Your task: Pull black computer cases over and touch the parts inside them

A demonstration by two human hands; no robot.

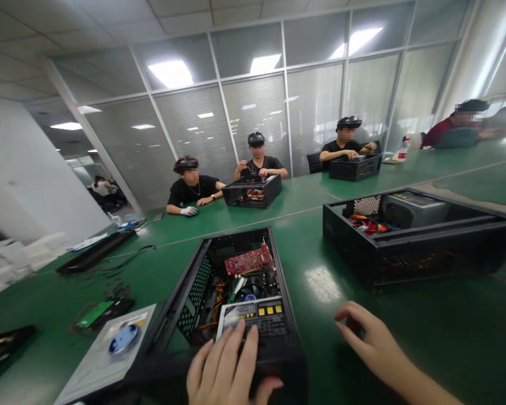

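An open black computer case (274, 247) lies in front of me on the green table. Over its near edge rests my left hand (225, 365), fingers stretched across the labelled power supply (274, 318) and thumb down by the near wall. Deeper inside sit a red circuit card (248, 261), a dark fan (253, 291) and coloured wires (219, 292). My right hand (373, 340) is above the table, right of the case and apart from it. Its fingers are curled, with thumb and index tips close together; whatever they may hold is too small to make out.
A second open black case (425, 259) stands at right. Left of mine lie a pale panel (96, 354) with a round blue-and-silver part (124, 339), and a green circuit board (95, 314). Across the table (295, 216), several people sit, two working at cases.
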